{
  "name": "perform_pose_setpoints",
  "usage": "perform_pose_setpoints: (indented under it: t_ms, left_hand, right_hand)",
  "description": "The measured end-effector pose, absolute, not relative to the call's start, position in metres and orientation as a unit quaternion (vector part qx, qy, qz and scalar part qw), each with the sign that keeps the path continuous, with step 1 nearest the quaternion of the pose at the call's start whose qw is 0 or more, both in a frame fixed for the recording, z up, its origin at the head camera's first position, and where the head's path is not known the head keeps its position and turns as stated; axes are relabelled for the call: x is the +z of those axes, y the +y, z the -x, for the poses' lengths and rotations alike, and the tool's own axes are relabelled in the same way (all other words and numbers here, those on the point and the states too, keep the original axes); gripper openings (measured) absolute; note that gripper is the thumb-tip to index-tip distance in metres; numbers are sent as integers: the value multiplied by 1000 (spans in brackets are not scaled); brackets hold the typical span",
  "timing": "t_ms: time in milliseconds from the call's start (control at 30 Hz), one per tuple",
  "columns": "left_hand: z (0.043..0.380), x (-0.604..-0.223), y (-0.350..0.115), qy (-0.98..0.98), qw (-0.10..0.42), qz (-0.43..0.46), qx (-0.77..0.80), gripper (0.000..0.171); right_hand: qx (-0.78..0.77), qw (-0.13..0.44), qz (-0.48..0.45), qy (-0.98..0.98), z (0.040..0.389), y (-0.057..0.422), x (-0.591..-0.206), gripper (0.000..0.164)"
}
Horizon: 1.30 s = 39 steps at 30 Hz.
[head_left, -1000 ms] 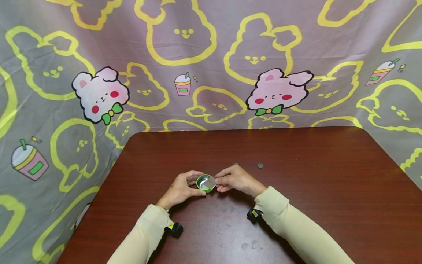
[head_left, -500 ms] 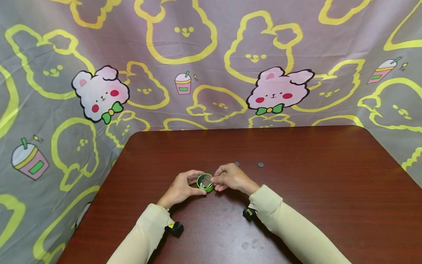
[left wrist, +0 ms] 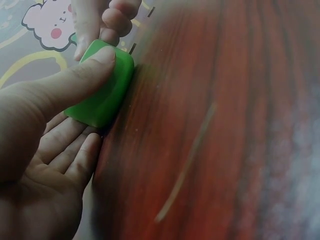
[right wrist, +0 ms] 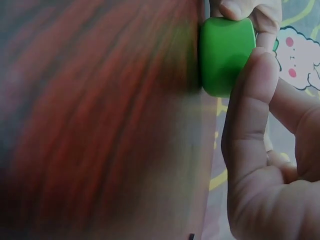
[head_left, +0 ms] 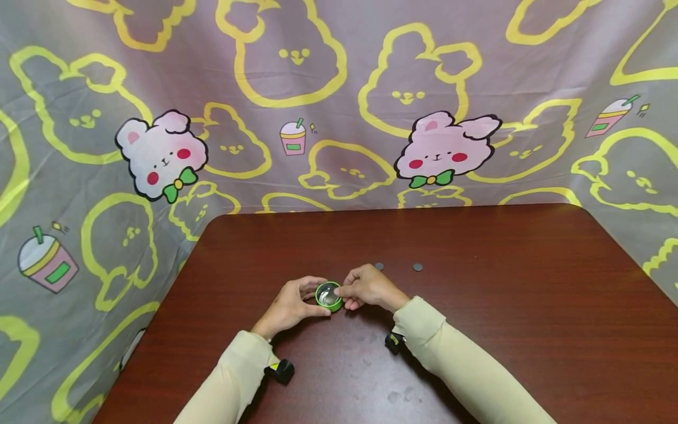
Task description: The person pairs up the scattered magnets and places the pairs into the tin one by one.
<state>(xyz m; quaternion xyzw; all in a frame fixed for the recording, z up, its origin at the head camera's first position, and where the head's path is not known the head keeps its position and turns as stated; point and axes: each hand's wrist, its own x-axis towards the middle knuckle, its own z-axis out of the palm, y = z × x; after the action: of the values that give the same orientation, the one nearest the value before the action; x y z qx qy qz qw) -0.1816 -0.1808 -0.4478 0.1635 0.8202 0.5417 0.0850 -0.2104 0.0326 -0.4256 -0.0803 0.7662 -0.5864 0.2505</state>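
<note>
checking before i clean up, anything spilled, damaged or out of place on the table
Faint blotches stand out on the tabletop's near part, breaking its sheen; I can't tell whether they're wet. The green container shows no damage.

Head view: evenly lit, largely sharp.
Tabletop point(head_left: 529, 306): pale glare toward the near centre; soft shadows beside the sleeves point(head_left: 228, 374).
Green container point(head_left: 329, 307): bright highlight inside.
Left wrist view: dim; wood grain blurred, whitish glare at right.
Right wrist view: dim; tabletop heavily blurred.

Green container point(right wrist: 227, 57), silvery inside; reddish-brown wood-grain table point(head_left: 508, 288); cream sleeves point(head_left: 468, 359); grey discs point(head_left: 418, 267); pinkish-grey backdrop point(head_left: 360, 35) patterned with yellow-outlined animals point(head_left: 291, 65)
</note>
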Motion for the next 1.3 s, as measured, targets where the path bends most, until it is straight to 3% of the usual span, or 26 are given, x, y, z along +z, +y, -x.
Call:
perform_pose_setpoints:
  t_ms: [567, 867, 1300]
  left_hand:
    - [190, -437, -173, 830, 86, -186, 519, 65]
    - [201, -423, -161, 849, 70, -180, 492, 53]
    - [217, -406, -127, 845, 95, -206, 485, 54]
  right_hand:
    - [-599, 245, 68, 760, 213, 51, -419, 17]
    - [-580, 217, 67, 782, 210, 71, -418, 15]
    - [-538, 181, 97, 818, 210, 122, -413, 21]
